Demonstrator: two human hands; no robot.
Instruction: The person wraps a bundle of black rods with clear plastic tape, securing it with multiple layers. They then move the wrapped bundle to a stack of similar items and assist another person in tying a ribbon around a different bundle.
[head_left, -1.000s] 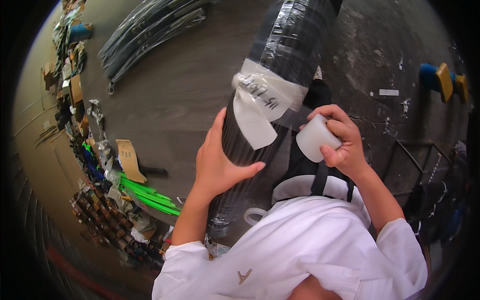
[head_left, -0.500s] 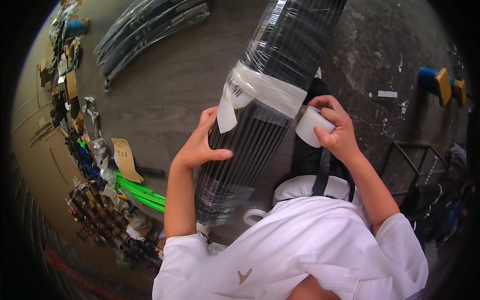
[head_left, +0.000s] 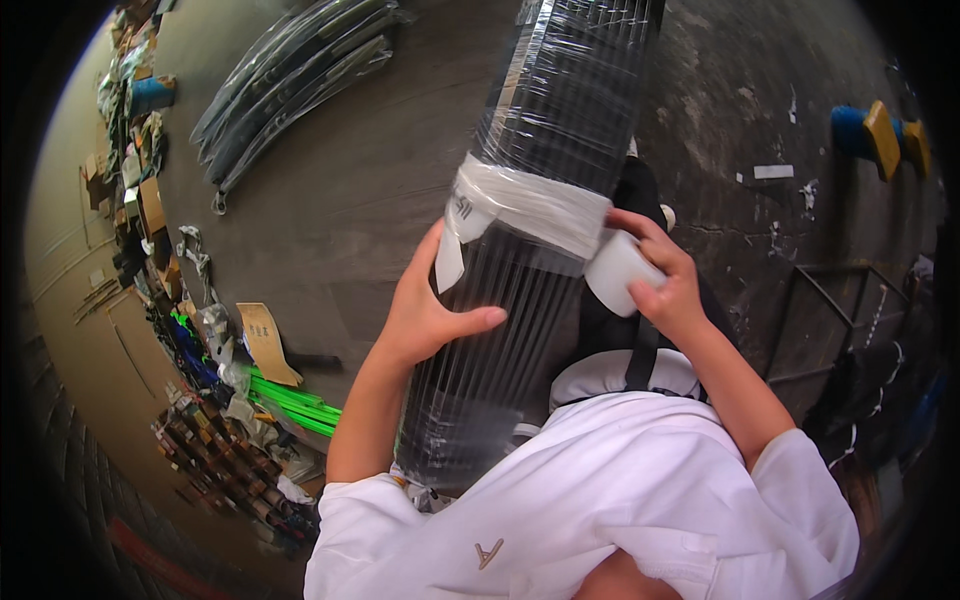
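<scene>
A long bundle of black slats (head_left: 500, 285), wrapped in clear film at its far part, slants across the middle. A whitish film band (head_left: 540, 212) goes round it, with a loose white tag (head_left: 450, 262) hanging at its left side. My left hand (head_left: 425, 305) grips the bundle's left edge just below the band, thumb lying over the slats and fingers partly hidden along the side. At the right edge, my right hand (head_left: 668, 280) is closed round a white roll of stretch film (head_left: 622, 274), held close against the band's end.
Curved dark pieces in clear plastic (head_left: 295, 85) lie at the far left. Bright green strips (head_left: 292, 402) and a piece of brown cardboard (head_left: 265, 343) are at the near left. A blue and yellow object (head_left: 868, 140) and a dark metal frame (head_left: 830, 300) stand on the right.
My left hand has moved right, its thumb reaching farther over the slats. The bundle's near end sits slightly lower in view, and the roll is a little closer to the bundle.
</scene>
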